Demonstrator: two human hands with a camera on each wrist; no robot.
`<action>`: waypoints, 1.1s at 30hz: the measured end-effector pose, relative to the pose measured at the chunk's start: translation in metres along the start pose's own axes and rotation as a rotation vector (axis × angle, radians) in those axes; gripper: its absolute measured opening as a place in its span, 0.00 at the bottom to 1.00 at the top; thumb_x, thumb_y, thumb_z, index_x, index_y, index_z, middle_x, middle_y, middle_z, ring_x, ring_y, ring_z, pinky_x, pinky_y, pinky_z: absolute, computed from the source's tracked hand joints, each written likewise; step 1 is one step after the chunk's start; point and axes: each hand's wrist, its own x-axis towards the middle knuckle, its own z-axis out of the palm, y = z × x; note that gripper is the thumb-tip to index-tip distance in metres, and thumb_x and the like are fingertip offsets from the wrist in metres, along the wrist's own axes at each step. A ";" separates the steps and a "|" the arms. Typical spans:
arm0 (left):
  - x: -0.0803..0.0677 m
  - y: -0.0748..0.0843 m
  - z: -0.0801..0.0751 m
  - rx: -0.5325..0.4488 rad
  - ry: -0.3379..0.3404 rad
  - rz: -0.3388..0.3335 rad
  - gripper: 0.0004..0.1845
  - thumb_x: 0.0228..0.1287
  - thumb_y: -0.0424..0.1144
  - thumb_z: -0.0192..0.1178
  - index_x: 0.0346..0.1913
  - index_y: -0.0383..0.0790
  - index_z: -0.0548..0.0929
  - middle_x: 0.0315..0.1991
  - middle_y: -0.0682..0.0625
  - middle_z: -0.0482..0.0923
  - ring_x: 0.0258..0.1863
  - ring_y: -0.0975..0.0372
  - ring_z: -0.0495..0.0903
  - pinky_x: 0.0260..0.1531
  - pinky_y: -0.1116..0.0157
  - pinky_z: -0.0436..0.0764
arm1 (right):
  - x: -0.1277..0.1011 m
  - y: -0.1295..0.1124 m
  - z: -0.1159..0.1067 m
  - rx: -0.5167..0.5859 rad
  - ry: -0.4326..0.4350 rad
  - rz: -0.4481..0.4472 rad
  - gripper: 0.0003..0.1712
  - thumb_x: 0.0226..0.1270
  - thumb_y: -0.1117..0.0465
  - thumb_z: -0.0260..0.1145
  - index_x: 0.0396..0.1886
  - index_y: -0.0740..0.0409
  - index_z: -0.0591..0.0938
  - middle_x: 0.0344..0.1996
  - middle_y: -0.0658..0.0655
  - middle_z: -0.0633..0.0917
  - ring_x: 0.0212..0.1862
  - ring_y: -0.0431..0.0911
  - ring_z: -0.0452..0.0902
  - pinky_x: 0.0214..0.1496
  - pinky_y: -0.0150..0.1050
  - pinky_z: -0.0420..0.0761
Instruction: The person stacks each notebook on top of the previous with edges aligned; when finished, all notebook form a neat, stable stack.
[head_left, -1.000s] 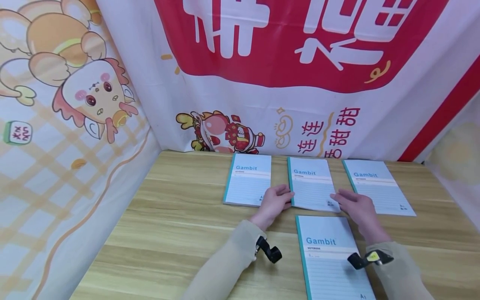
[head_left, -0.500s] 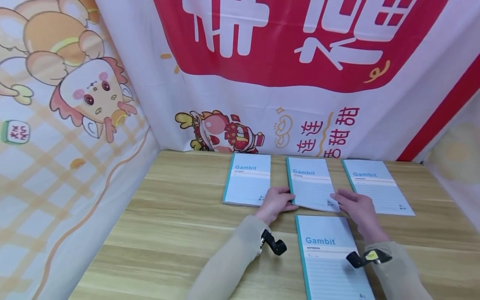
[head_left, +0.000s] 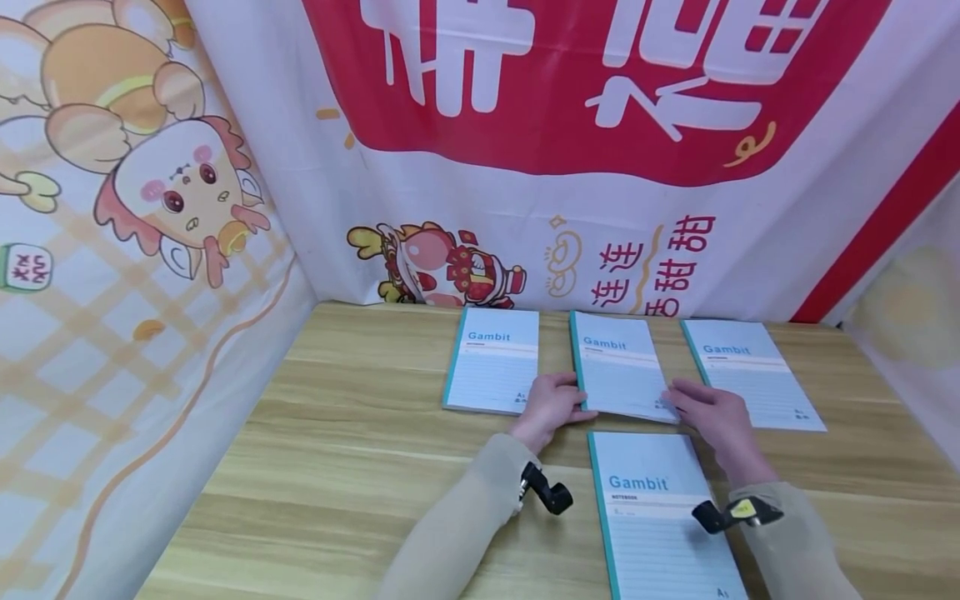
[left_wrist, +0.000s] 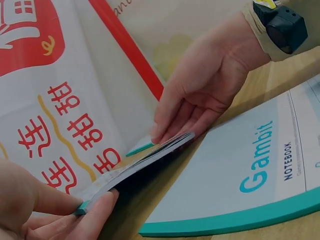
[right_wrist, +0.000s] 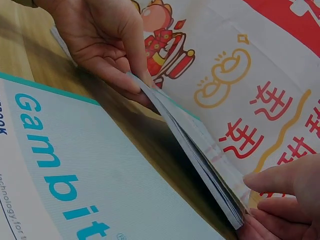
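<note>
Mid. notebook [head_left: 618, 367] held at both near corners, near edge raised off counter [head_left: 360, 425].
Spine corner is pinched btwn thumb & fingers of L hand [head_left: 550, 407]; opp. corner is pinched by R hand [head_left: 716, 418], thumb on top. It's placed in back row btwn L notebook [head_left: 492, 362] & R notebook [head_left: 750, 379], w/ front notebook [head_left: 652, 542] set on the near side. Prob. light & bendy: a bow is seen, pages are slightly parted. Cover likely smooth, so slip's poss.; firmest hold is prob. given by the stiffer spine, w/ all pages pinched together.
</note>
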 end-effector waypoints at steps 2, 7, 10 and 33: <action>-0.002 0.002 -0.001 -0.015 -0.014 0.004 0.27 0.71 0.23 0.58 0.71 0.25 0.68 0.53 0.35 0.80 0.43 0.53 0.87 0.40 0.63 0.87 | 0.000 0.001 -0.001 -0.014 0.002 0.001 0.45 0.69 0.36 0.67 0.78 0.50 0.66 0.75 0.62 0.66 0.72 0.60 0.63 0.68 0.58 0.70; -0.004 0.005 -0.002 -0.059 -0.030 -0.001 0.28 0.70 0.23 0.58 0.71 0.24 0.67 0.53 0.34 0.81 0.45 0.52 0.86 0.41 0.63 0.87 | 0.000 0.001 -0.001 -0.033 -0.001 -0.013 0.44 0.70 0.36 0.66 0.78 0.51 0.67 0.74 0.63 0.67 0.71 0.60 0.64 0.66 0.57 0.72; -0.004 0.004 -0.003 -0.086 -0.039 -0.004 0.28 0.70 0.22 0.58 0.71 0.24 0.66 0.51 0.35 0.81 0.45 0.52 0.86 0.42 0.63 0.87 | 0.000 0.001 -0.001 -0.036 -0.010 -0.022 0.44 0.70 0.36 0.65 0.78 0.51 0.66 0.74 0.64 0.66 0.71 0.60 0.65 0.66 0.57 0.72; -0.016 0.007 -0.017 0.005 -0.085 0.020 0.27 0.71 0.26 0.60 0.71 0.32 0.71 0.51 0.42 0.83 0.46 0.55 0.86 0.42 0.62 0.87 | -0.008 -0.005 -0.001 -0.036 -0.072 -0.014 0.40 0.74 0.44 0.65 0.78 0.55 0.65 0.72 0.67 0.69 0.69 0.60 0.68 0.68 0.58 0.71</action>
